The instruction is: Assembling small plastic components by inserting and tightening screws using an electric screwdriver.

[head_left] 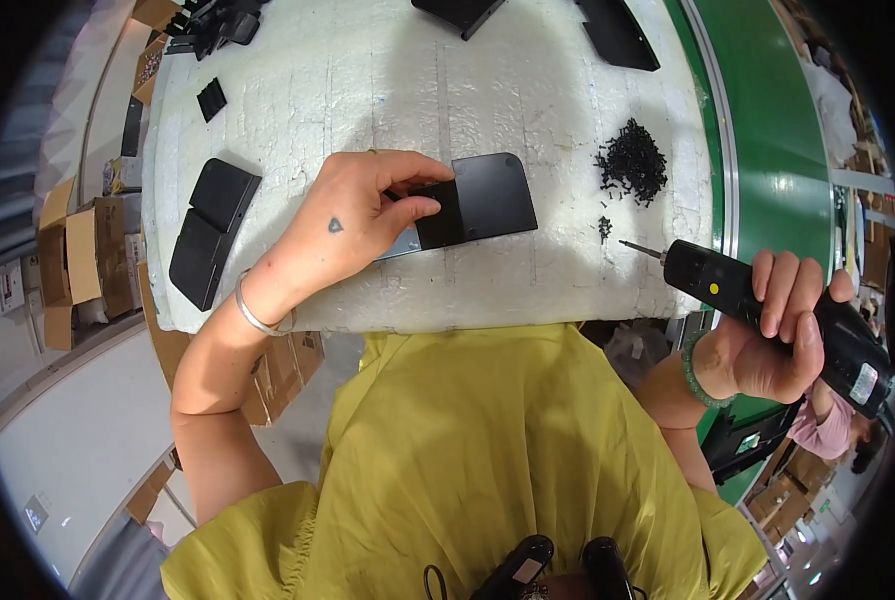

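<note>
My left hand [362, 205] is closed, with thumb and fingers pinching a dark black plastic piece [439, 222] at the middle of a flat black panel [497, 195]. The panel lies on the white foam pad, and its left end is partly hidden by the hand. My right hand [782, 325] grips a black electric screwdriver [707, 272] off the pad's right side. The screwdriver's thin bit points left, above the pad and apart from the panel. Just beyond the bit lie a few loose black screws [604, 229], below a larger pile of black screws [633, 165].
The white foam pad [307, 110] covers the work surface. A two-part black panel [212, 230] lies at its left, a small ribbed black piece [211, 100] farther back. More black parts [222, 25] sit at the far edge. Green table [782, 150] borders the right; cardboard boxes [97, 255] stand left.
</note>
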Available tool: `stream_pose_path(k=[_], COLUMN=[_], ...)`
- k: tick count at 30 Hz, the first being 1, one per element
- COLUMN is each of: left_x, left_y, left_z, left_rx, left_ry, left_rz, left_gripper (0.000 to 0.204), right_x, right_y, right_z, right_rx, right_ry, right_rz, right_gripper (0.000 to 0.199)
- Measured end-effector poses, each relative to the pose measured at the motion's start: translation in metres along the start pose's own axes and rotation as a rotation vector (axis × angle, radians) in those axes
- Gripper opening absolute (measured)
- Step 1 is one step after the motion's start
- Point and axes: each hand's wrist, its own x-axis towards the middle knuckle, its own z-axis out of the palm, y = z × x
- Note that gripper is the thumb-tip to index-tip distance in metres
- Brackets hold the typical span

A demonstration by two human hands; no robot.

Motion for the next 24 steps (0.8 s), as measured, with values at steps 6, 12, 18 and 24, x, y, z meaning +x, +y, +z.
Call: stream_pose_path(k=[6, 12, 18, 24], left_x=[-0.001, -0.006, -0.006, -0.01], left_y=[-0.007, -0.014, -0.017, -0.011], left_z=[0.007, 0.018, 0.012, 0.015], left_rx=[0.152, 0.224, 0.351, 0.448], left_ry=[0.143, 0.331, 0.438, 0.282], left_rz=[0.225, 0.341, 0.394, 0.124], left_gripper=[0.023, 0.025, 0.034, 0.052], right_x=[0.002, 0.004, 0.006, 0.006], right_y=[0.002, 0.005, 0.004, 0.009], right_z=[-0.001, 0.003, 0.007, 0.021], right_rx=[0.012, -0.007, -0.002, -0.029], right_ry=[-0.037, -0.024, -0.059, -0.051], right_rz=[-0.003, -0.005, 0.0, 0.004], right_gripper=[0.044, 0.046, 0.043, 0.039])
